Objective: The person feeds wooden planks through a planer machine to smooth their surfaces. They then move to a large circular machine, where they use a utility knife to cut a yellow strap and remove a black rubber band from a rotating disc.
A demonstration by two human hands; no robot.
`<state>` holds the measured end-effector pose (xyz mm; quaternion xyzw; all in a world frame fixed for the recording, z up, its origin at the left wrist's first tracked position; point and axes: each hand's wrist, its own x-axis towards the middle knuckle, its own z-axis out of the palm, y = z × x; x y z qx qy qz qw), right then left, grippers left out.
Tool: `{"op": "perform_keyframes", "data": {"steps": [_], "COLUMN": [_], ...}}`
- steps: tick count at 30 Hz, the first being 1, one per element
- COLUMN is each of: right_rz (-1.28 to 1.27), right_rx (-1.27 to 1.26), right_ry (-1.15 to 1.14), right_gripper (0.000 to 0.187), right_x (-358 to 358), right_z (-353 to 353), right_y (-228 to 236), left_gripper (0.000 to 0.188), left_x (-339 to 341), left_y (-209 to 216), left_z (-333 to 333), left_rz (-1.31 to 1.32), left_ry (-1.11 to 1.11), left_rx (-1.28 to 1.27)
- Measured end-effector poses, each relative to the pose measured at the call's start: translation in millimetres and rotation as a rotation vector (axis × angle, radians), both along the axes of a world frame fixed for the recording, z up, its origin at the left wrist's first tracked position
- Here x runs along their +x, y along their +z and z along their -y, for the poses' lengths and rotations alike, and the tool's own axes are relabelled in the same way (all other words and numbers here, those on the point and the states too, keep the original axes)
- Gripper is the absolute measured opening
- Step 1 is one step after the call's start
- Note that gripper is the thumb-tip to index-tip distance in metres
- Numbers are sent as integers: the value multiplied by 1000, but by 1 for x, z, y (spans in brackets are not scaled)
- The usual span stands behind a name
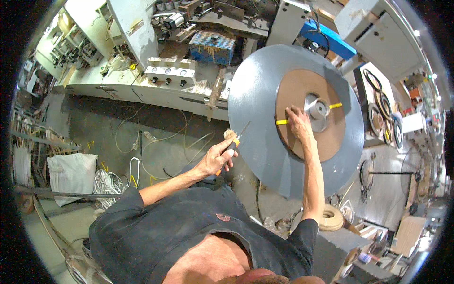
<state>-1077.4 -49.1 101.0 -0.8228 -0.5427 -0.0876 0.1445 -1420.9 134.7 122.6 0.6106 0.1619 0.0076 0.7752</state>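
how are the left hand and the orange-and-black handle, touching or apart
Touching: the head view shows the left hand closed around the orange-and-black handle.

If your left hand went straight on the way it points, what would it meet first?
Probably the large grey disc, with the orange-and-black-handled tool in the left hand touching first; depth is unclear.

Open room separates the hands; the tool juts in, the grey disc blocks beyond.
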Motion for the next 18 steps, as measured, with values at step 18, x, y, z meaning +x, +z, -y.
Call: {"op": "perform_keyframes", "data": {"steps": [18], "right_rz": [-306], "right_rx": [-271], "right_ry": [408], "right_gripper": [19], "right_x": [72], "right_z": [-3], "right_y": [6], "left_gripper": [67], "left_x": [69], "left_y": [-1], "left_z": [50], "left_rz": [65], "left_ry": [277], "left_rx": [-29]}}
